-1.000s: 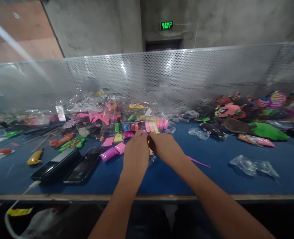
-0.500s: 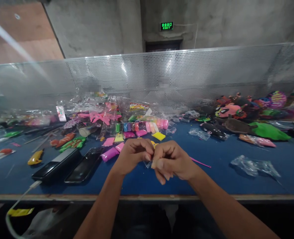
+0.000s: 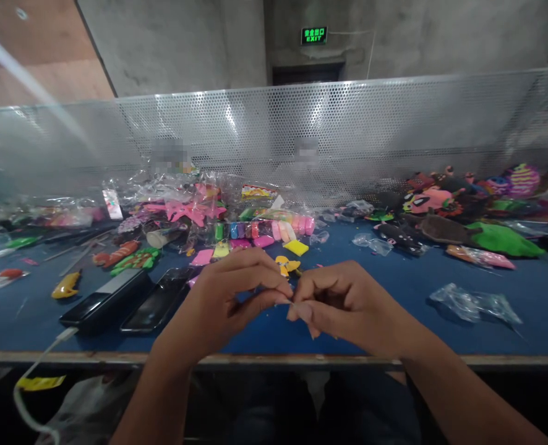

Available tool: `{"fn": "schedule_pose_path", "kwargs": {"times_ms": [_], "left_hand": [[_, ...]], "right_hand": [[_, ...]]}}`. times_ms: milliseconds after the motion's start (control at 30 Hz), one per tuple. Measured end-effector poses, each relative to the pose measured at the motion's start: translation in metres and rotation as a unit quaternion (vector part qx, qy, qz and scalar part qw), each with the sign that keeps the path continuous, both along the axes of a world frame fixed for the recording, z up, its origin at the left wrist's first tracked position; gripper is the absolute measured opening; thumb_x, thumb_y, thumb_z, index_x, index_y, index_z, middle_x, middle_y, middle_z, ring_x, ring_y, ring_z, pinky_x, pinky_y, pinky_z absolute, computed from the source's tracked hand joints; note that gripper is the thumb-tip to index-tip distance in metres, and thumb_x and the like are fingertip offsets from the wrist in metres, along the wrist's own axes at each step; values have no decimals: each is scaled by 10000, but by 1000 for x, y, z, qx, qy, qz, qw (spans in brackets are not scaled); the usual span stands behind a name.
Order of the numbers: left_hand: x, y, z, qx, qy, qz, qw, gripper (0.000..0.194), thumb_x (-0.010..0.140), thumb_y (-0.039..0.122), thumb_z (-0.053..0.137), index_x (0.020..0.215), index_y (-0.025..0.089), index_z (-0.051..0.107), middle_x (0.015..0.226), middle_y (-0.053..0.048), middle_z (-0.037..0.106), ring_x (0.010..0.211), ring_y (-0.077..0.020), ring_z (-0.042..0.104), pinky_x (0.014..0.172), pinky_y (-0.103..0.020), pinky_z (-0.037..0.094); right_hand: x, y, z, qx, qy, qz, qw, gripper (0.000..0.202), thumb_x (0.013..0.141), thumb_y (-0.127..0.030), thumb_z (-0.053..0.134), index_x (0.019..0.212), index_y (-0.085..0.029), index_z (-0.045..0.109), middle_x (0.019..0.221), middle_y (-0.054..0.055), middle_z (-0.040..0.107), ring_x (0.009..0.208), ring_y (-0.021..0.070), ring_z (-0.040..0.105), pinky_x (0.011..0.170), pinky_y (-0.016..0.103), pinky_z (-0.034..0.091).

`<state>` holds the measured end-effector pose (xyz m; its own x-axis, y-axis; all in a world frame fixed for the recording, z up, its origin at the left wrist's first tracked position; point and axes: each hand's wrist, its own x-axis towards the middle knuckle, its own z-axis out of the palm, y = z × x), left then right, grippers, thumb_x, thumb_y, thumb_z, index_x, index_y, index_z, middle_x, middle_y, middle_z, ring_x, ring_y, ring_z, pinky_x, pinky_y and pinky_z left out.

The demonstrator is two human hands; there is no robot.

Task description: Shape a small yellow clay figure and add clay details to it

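My left hand (image 3: 234, 296) and my right hand (image 3: 343, 300) meet fingertip to fingertip above the near part of the blue table (image 3: 394, 327). Thumb and forefinger of each are pinched together. Something tiny and pale lies between the fingertips, too small to make out. Just beyond them sits a small yellow figure (image 3: 287, 266), partly covered by my left hand. Behind that is a bright yellow packet (image 3: 296, 247). Pink packets (image 3: 202, 257) lie past my left hand, some of them hidden by it.
At left lie a phone (image 3: 156, 303), a cabled power bank (image 3: 104, 303) and a yellow clay piece (image 3: 67, 285). Crumpled clear plastic (image 3: 473, 303) is at right. Wrapped clay sticks (image 3: 255, 230), pink star shapes (image 3: 185, 211) and dark-green figures (image 3: 506, 240) line the back, before a perforated metal screen (image 3: 255, 136).
Both hands have come nearer to me and look larger, still pinched together. The yellow figure behind them now shows more. The clear wrap seen under the fingers has gone from sight.
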<state>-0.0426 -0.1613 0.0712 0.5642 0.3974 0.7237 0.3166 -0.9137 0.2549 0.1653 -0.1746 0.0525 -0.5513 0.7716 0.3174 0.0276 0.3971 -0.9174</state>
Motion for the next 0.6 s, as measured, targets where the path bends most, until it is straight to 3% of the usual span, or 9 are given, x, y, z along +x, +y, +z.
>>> {"fn": "schedule_pose_path", "kwargs": {"times_ms": [233,600], "left_hand": [[1,-3,0,-1,-10,-32,999,84,890,200,630,850,179,701,797,-41,682,746,-116,636,690,-213,512],[1,-13,3,43,38,17,998,109,911,212,600,870,194,698,837,-39,686,812,-131,635,745,-230,502]], "right_hand": [[4,-11,1,-9,-30,28,999,225,896,-293,583,899,-131,740,575,-14,567,461,56,401,420,180,283],[4,-15,-2,4,-31,10,999,186,858,-232,580,814,-129,728,512,-50,454,426,46,319,395,181,221]]}}
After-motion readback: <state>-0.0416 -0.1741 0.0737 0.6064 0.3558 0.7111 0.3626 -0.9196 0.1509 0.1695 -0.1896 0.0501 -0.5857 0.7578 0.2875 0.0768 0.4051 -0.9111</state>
